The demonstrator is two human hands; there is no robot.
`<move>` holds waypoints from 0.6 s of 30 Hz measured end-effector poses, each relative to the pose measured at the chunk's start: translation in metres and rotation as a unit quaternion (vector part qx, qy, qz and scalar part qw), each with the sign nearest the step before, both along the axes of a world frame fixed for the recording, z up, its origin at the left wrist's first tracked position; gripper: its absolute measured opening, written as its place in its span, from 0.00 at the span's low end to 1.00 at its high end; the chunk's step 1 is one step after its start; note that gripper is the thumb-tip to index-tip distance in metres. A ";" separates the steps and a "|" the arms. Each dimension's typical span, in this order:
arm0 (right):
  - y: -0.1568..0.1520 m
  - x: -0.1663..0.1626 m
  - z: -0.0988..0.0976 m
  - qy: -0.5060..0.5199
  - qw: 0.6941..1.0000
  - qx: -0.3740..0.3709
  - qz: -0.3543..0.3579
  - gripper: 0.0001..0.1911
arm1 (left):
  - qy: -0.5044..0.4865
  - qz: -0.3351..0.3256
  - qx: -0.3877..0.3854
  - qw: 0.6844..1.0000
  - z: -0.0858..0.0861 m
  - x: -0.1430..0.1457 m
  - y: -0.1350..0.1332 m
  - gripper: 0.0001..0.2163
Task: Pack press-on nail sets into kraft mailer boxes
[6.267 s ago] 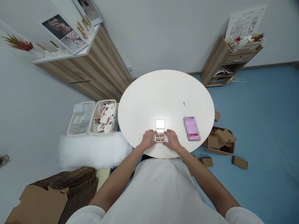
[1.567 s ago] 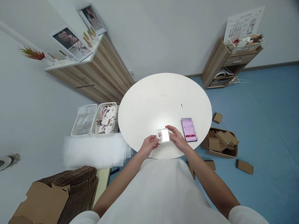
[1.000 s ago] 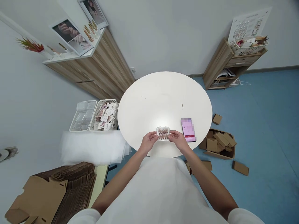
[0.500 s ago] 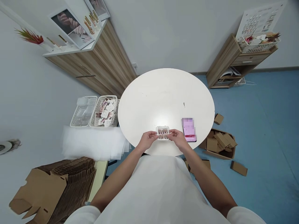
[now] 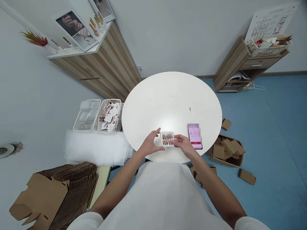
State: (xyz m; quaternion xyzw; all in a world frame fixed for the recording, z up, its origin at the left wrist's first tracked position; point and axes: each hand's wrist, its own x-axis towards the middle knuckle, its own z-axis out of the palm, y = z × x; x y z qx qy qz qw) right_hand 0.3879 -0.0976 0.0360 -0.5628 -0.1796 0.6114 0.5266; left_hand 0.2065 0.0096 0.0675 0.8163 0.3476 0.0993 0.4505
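Note:
A small clear plastic case of dark press-on nails (image 5: 167, 139) is held just above the near edge of the round white table (image 5: 168, 99). My right hand (image 5: 182, 144) pinches the case's right end. On the other side, my left hand (image 5: 150, 144) has its fingers spread, its thumb near the case's lower left edge. A phone (image 5: 195, 136) with a pink screen lies on the table right of my right hand.
Two white baskets (image 5: 99, 115) stand on a low white surface left of the table, one with clear cases, one with packets. Flattened cardboard boxes (image 5: 55, 195) are stacked at lower left. An open carton of small boxes (image 5: 227, 148) sits on the blue floor at right.
The open case on the table was closed and lifted by both hands. In the last half second my left hand's fingers have opened away from the case's left end.

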 end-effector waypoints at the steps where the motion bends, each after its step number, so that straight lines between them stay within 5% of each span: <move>1: 0.000 -0.001 0.001 0.000 1.000 0.002 0.004 0.20 | 0.000 -0.024 0.027 0.999 0.002 -0.001 0.002 0.42; 11: 0.005 -0.007 0.006 -0.050 0.997 0.008 0.057 0.19 | -0.012 -0.089 0.099 0.991 -0.001 -0.013 0.011 0.24; 18: 0.016 -0.016 0.010 -0.154 0.981 0.014 0.113 0.16 | -0.025 -0.078 0.104 0.991 -0.005 -0.025 0.025 0.22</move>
